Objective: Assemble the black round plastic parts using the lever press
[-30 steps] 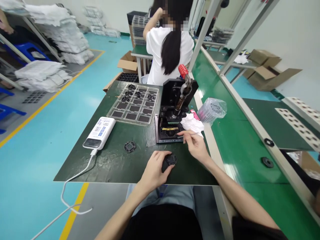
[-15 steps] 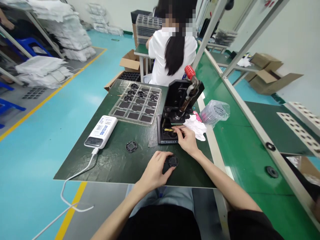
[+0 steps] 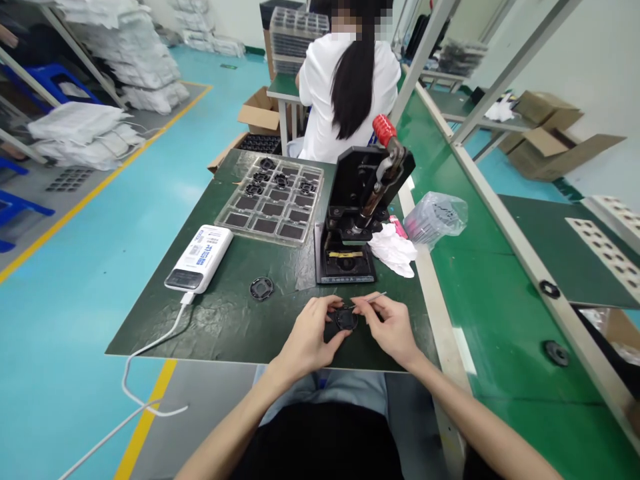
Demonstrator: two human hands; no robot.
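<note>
My left hand (image 3: pixel 309 333) rests on the dark green mat near the front edge, fingers curled round a small round black part (image 3: pixel 345 319). My right hand (image 3: pixel 393 327) is closed in a pinch on thin metal tweezers (image 3: pixel 371 298), whose tip points at the top of that part. Both hands meet over the part. Just behind them stands a black hand press (image 3: pixel 360 200) with a red-knobbed lever (image 3: pixel 384 129); its base nest (image 3: pixel 346 261) holds a yellow strip. Another round black part (image 3: pixel 261 288) lies loose on the mat to the left.
A clear tray (image 3: pixel 273 200) with several black parts sits at the mat's back. A white power bank (image 3: pixel 200 259) with a cable lies at left. White cloth (image 3: pixel 394 248) and a plastic bag (image 3: pixel 434 217) are right of the press. A person sits ahead, back turned. A green conveyor (image 3: pixel 480 280) runs along the right.
My right hand has drawn back from the press nest to the round part held by my left hand, bringing the tweezers with it. My left hand has shifted only slightly.
</note>
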